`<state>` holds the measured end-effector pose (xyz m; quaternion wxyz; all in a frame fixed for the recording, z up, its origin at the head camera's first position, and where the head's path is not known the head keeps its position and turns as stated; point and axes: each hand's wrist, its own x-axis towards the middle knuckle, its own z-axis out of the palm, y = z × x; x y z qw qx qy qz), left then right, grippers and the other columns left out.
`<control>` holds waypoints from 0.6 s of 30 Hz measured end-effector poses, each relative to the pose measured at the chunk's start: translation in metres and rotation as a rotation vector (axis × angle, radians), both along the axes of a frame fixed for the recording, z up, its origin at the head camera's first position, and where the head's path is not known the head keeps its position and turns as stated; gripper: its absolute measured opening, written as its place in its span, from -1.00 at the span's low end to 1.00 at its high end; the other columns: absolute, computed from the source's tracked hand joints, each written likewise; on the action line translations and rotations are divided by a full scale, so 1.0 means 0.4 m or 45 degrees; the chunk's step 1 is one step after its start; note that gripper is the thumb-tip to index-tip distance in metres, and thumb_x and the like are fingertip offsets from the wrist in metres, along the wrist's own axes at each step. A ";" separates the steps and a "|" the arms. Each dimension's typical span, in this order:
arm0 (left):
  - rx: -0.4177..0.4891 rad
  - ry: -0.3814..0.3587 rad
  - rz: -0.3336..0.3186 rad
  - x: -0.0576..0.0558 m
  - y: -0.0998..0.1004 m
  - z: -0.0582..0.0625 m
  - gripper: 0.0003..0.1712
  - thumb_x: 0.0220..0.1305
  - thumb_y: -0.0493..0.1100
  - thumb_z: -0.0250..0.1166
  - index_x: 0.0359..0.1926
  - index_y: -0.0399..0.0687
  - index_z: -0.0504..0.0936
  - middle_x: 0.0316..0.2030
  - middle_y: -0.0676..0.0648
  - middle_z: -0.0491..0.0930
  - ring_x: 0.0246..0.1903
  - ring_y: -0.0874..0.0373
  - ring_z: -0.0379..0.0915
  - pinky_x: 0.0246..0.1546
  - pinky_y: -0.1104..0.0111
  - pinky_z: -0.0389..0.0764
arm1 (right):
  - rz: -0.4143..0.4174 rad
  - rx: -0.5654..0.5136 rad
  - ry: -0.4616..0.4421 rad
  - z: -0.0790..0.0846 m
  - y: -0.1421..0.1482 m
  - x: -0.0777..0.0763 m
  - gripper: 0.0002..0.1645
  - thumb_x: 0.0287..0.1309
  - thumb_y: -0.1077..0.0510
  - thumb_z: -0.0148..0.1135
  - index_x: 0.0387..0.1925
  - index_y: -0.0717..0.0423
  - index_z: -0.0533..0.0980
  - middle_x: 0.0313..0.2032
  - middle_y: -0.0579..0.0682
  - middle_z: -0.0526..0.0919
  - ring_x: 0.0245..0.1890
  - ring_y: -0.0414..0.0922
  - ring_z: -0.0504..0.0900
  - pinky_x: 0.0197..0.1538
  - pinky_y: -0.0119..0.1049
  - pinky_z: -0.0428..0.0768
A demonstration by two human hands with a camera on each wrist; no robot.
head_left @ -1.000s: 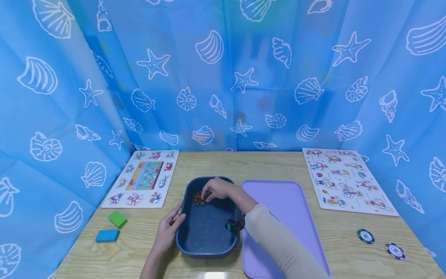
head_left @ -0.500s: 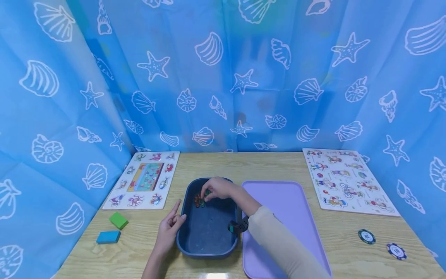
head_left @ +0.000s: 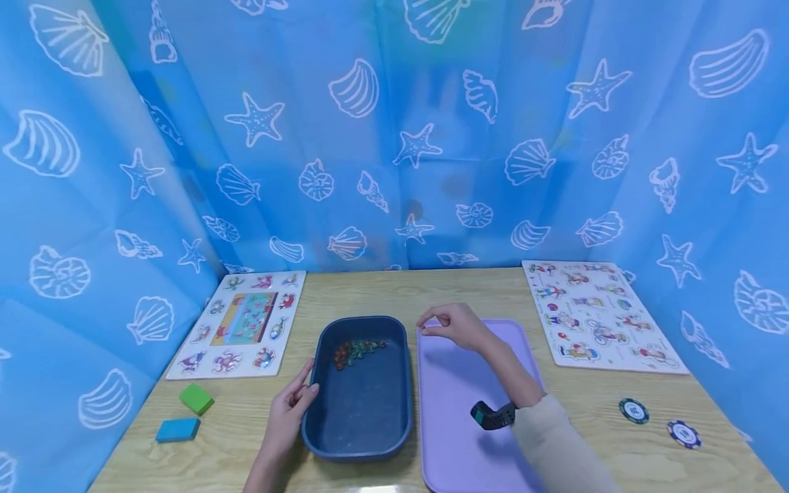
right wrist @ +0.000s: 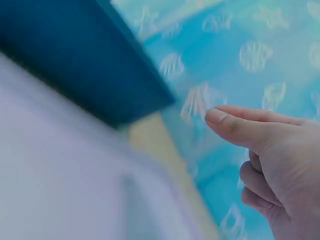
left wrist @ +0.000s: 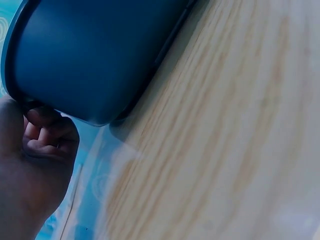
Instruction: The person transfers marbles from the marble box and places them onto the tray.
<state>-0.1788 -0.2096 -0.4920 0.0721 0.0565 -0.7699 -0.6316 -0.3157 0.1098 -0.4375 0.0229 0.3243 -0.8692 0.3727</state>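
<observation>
A dark blue rectangular tub (head_left: pixel 360 424) stands on the wooden table, with small red and green glassy pieces (head_left: pixel 356 352) gathered toward its far end. My left hand (head_left: pixel 290 407) grips the tub's left wall, thumb over the rim; in the left wrist view its fingers (left wrist: pixel 52 132) curl against the tub's outside. My right hand (head_left: pixel 456 327) is above the far left part of a purple tray (head_left: pixel 453 411), right of the tub. In the right wrist view its thumb (right wrist: pixel 217 117) meets the index finger, other fingers curled; I cannot tell whether a small piece is between the tips.
Left of the tub lie a green block (head_left: pixel 196 398) and a blue block (head_left: pixel 178 430). Picture puzzle boards lie at the back left (head_left: pixel 237 325) and back right (head_left: pixel 600 318). Two poker chips (head_left: pixel 633 411) lie at the right. A blue shell-patterned curtain (head_left: pixel 394 137) surrounds the table.
My right hand has lifted out of the tub and moved right over the purple tray, uncovering the red and green pieces. The left hand's raised index finger has come back down along the tub's side.
</observation>
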 end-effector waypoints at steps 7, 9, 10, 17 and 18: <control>0.006 -0.015 0.026 0.005 -0.008 0.009 -0.49 0.23 -0.15 0.14 0.22 0.04 0.34 -0.63 0.01 0.26 -0.63 0.26 0.18 -0.61 0.48 0.23 | -0.141 0.009 -0.044 -0.107 0.078 -0.009 -0.82 0.01 0.08 0.27 -0.29 -0.03 0.64 -0.77 -0.18 0.17 -0.73 -0.29 0.09 -0.62 -0.43 0.14; 0.000 -0.003 0.012 0.004 -0.008 0.009 -0.49 0.23 -0.17 0.14 0.22 0.00 0.34 -0.63 0.02 0.25 -0.64 0.27 0.16 -0.61 0.47 0.22 | -0.158 0.016 -0.053 -0.133 0.090 -0.012 -0.83 0.01 0.08 0.27 -0.29 -0.05 0.64 -0.77 -0.19 0.20 -0.74 -0.30 0.11 -0.63 -0.44 0.14; 0.000 0.002 0.005 0.004 -0.007 0.009 -0.49 0.23 -0.18 0.14 0.22 -0.02 0.34 -0.63 0.02 0.25 -0.64 0.27 0.16 -0.62 0.47 0.21 | -0.155 0.018 -0.054 -0.143 0.094 -0.013 -0.83 0.01 0.09 0.27 -0.29 -0.05 0.64 -0.77 -0.19 0.21 -0.74 -0.30 0.11 -0.63 -0.44 0.14; 0.019 -0.030 -0.004 0.002 -0.002 0.005 -0.49 0.25 -0.18 0.11 0.24 0.01 0.31 -0.62 0.00 0.28 -0.64 0.25 0.18 -0.62 0.48 0.23 | -0.151 0.007 -0.060 -0.163 0.108 -0.009 -0.79 0.00 0.07 0.27 -0.24 -0.08 0.63 -0.78 -0.18 0.21 -0.76 -0.30 0.13 -0.63 -0.44 0.16; 0.019 -0.036 0.000 0.002 -0.001 0.005 -0.49 0.25 -0.18 0.11 0.24 0.02 0.31 -0.62 -0.01 0.28 -0.64 0.25 0.19 -0.61 0.48 0.23 | -0.160 0.007 -0.069 -0.158 0.106 -0.009 -0.78 0.00 0.06 0.27 -0.23 -0.10 0.62 -0.77 -0.17 0.21 -0.76 -0.30 0.13 -0.63 -0.44 0.16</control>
